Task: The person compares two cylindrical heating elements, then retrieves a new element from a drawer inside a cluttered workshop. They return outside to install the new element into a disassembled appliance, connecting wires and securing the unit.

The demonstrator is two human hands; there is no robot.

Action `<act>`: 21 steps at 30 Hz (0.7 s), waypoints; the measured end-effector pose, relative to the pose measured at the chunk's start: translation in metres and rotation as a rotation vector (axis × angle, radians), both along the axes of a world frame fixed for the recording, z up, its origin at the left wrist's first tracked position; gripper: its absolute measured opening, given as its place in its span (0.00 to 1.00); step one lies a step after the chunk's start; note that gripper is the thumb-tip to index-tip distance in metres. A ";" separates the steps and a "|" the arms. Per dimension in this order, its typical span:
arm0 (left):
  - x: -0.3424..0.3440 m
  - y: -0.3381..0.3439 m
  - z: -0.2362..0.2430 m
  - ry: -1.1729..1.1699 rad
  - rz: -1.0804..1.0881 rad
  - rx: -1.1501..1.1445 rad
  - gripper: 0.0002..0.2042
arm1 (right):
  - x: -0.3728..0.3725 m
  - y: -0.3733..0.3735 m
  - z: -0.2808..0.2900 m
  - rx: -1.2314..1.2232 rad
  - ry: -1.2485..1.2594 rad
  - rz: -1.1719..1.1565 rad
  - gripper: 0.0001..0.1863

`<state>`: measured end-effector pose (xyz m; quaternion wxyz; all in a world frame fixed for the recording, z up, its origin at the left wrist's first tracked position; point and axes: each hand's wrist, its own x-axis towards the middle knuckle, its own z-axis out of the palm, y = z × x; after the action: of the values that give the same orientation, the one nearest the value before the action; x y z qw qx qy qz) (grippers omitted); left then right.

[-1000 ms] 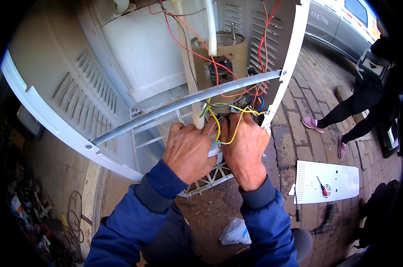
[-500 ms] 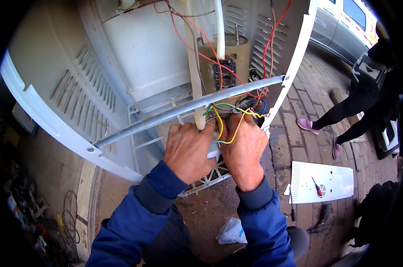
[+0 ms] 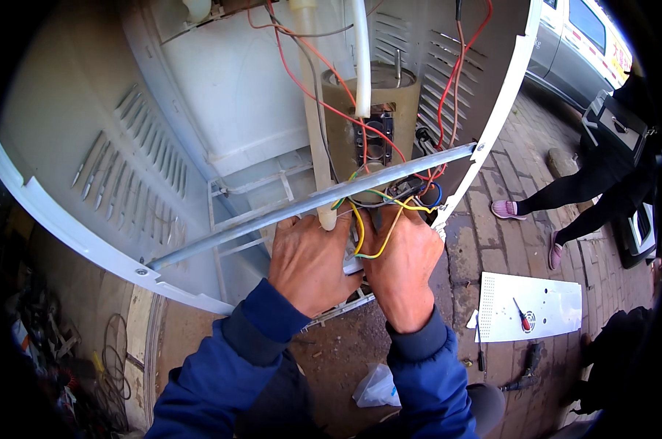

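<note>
Both my hands are inside the lower part of an opened white appliance cabinet (image 3: 60, 241), below a grey metal crossbar (image 3: 301, 206). My left hand (image 3: 309, 260) is bent around the lower end of a pale plastic tube (image 3: 321, 146); its fingertips are mostly hidden. A white edge (image 3: 353, 268) shows by its thumb. Close beside it, my right hand (image 3: 404, 267) is closed, fingers pointing down and inward, and what they grip is hidden. Yellow-green wires (image 3: 380, 249) loop over the right hand. Behind the bar stands a beige cylindrical tank (image 3: 404, 95) with a dark electrical part (image 3: 375, 135) on its front.
Red wires (image 3: 448, 95) hang at the cabinet's right. On the paving lie a white perforated panel (image 3: 558, 304) with a screwdriver (image 3: 523, 316) on it, a power drill (image 3: 525, 369) and a plastic bag (image 3: 377, 386). A person in black leggings (image 3: 583, 179) stands right, near a parked vehicle (image 3: 572, 51).
The view has shifted slightly, so the cabinet and crossbar appear a little lower. My hands stay close together under the bar; the left thumb has moved slightly right.
</note>
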<state>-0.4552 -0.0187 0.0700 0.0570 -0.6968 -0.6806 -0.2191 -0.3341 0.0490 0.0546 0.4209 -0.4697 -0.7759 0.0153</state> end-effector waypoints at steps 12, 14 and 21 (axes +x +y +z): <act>0.000 0.006 0.003 0.041 0.033 -0.109 0.41 | -0.008 0.009 -0.014 0.128 -0.064 -0.035 0.10; 0.002 0.006 -0.001 0.031 0.033 -0.119 0.39 | -0.009 0.008 -0.011 0.103 -0.052 -0.029 0.12; 0.009 0.005 0.009 -0.114 0.077 -0.280 0.45 | -0.004 0.009 -0.016 0.094 -0.006 -0.006 0.12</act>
<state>-0.4466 -0.0137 0.0793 -0.0714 -0.6578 -0.7328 -0.1589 -0.3386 0.0582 0.0389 0.4402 -0.4516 -0.7757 -0.0240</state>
